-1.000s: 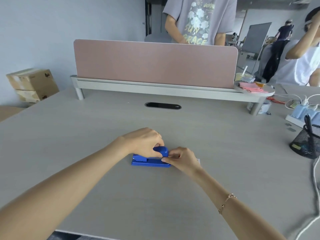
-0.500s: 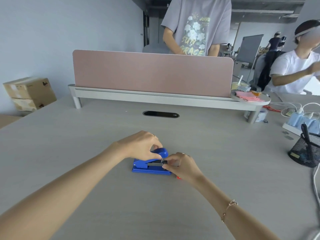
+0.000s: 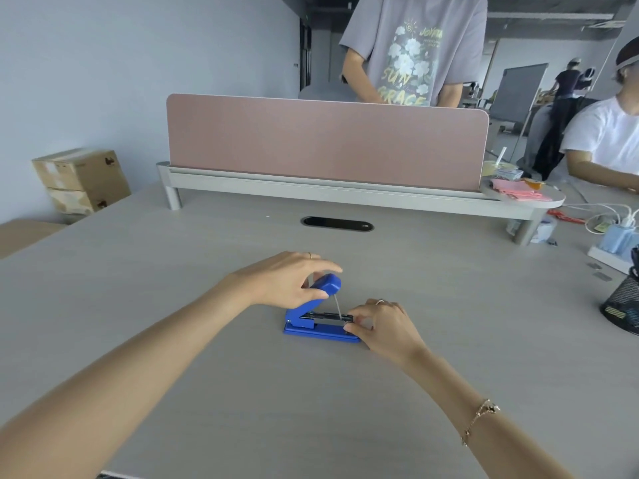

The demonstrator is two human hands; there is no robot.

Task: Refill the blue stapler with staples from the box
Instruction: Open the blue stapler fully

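The blue stapler [image 3: 311,321] lies on the grey desk [image 3: 242,392] in front of me. Its blue lid [image 3: 326,285] is swung up at an angle, with a thin spring rod running down to the dark staple channel [image 3: 325,317]. My left hand [image 3: 283,280] grips the raised lid from above. My right hand [image 3: 380,326] pinches the front end of the channel and base. No staple box shows; anything behind my right hand is hidden.
A pink divider [image 3: 325,143] on a metal shelf crosses the desk's far side, with a cable slot [image 3: 337,224] before it. A black mesh pen holder [image 3: 624,305] and a power strip [image 3: 615,243] sit at right. Two people are beyond the divider. Cardboard boxes [image 3: 81,181] stand left.
The stapler lid has gone from shut to lifted well up in my left hand, exposing the channel and spring rod. My right hand stays at the front end.
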